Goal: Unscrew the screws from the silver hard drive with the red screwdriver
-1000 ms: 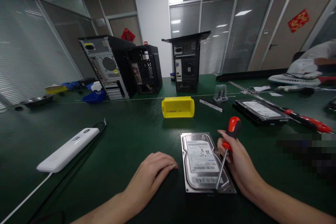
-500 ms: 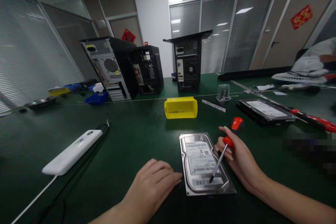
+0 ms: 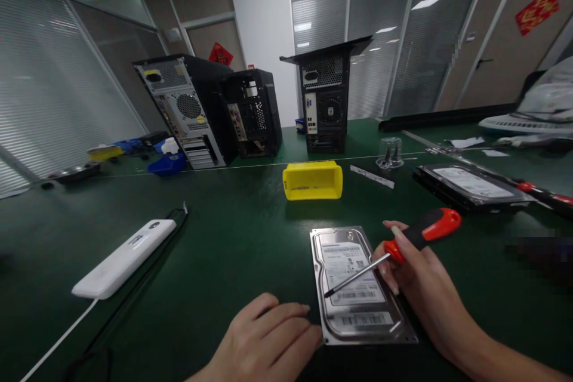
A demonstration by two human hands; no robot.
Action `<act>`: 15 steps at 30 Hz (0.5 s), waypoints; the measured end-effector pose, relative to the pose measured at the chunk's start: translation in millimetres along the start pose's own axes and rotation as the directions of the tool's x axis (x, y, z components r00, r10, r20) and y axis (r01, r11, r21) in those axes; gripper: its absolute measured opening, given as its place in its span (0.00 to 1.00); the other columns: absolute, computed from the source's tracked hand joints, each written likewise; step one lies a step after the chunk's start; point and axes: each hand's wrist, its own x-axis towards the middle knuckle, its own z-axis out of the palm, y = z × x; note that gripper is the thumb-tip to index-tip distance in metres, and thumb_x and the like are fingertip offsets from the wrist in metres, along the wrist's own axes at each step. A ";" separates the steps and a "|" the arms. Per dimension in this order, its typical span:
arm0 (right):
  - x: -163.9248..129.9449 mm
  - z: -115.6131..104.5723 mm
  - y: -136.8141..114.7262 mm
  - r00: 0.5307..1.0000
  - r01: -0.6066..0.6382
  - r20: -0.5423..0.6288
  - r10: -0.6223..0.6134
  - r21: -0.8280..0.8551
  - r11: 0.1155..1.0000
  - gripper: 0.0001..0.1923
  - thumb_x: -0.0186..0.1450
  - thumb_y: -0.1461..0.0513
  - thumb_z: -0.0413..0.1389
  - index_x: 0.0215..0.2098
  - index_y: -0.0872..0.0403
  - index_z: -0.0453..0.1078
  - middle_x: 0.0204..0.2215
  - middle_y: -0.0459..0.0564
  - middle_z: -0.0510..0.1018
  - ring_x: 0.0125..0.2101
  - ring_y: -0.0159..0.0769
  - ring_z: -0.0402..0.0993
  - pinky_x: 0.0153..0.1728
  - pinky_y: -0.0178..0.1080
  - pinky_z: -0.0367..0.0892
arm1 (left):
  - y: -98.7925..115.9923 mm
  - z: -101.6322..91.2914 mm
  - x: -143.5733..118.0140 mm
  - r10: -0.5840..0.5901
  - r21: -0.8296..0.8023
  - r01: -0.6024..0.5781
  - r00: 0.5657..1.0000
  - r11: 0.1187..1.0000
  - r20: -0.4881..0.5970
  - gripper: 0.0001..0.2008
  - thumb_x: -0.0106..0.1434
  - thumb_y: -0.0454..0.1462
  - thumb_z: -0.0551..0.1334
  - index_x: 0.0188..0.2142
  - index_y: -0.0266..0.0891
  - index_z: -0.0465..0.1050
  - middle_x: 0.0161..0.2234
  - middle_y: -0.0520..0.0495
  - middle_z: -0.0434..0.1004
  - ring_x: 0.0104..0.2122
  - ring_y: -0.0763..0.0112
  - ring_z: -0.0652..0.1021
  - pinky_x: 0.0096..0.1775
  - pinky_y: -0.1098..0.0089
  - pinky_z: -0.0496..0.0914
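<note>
Screwdriver [image 3: 403, 243], clamped in your right hand [image 3: 414, 283], has swung from near upright to lying low, its tip now over the label of the hard drive [image 3: 356, 283] lower centre on the green surface [image 3: 224, 239]. Your left hand [image 3: 264, 343], open and flat, has slid up to touch the drive's lower left corner, so no screw is engaged now.

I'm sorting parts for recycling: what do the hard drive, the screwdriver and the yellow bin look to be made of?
Hard drive: bare metal casing, judging by its silvery sheen, with a white paper-like label. Screwdriver, held in the right hand: shiny steel-looking shaft, red-and-black handle, probably plastic or rubber. Yellow bin: looks like moulded plastic, uniformly coloured and matte.
</note>
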 end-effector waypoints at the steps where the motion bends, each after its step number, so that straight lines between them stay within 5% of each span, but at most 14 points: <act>1: -0.5 -0.6 1.0 1.000 -0.001 0.020 0.001 0.004 1.000 0.29 0.55 0.46 0.61 0.48 0.49 0.59 0.16 0.38 0.67 0.16 0.28 0.60 0.18 0.31 0.60 | -0.2 2.6 -2.0 0.009 -0.007 -0.009 0.999 1.000 -0.039 0.18 0.73 0.31 0.47 0.36 0.35 0.75 0.29 0.51 0.81 0.33 0.72 0.81 0.29 0.72 0.66; 9: -4.6 -3.3 6.2 0.988 0.006 0.156 -0.007 0.007 1.000 0.23 0.57 0.46 0.60 0.42 0.48 0.60 0.16 0.37 0.63 0.16 0.26 0.56 0.17 0.30 0.56 | -1.0 12.2 -12.2 -0.006 -0.075 0.000 0.997 0.997 -0.071 0.20 0.73 0.33 0.43 0.41 0.33 0.75 0.35 0.47 0.83 0.35 0.71 0.82 0.26 0.73 0.68; 15: -3.8 -3.6 7.2 0.978 0.069 0.198 -0.064 -0.018 0.997 0.16 0.62 0.48 0.56 0.38 0.49 0.60 0.15 0.36 0.60 0.16 0.25 0.53 0.18 0.29 0.53 | 2.3 3.4 -8.2 0.004 -0.077 -0.003 1.000 0.997 0.022 0.19 0.73 0.32 0.45 0.43 0.33 0.74 0.37 0.47 0.82 0.37 0.70 0.81 0.27 0.73 0.68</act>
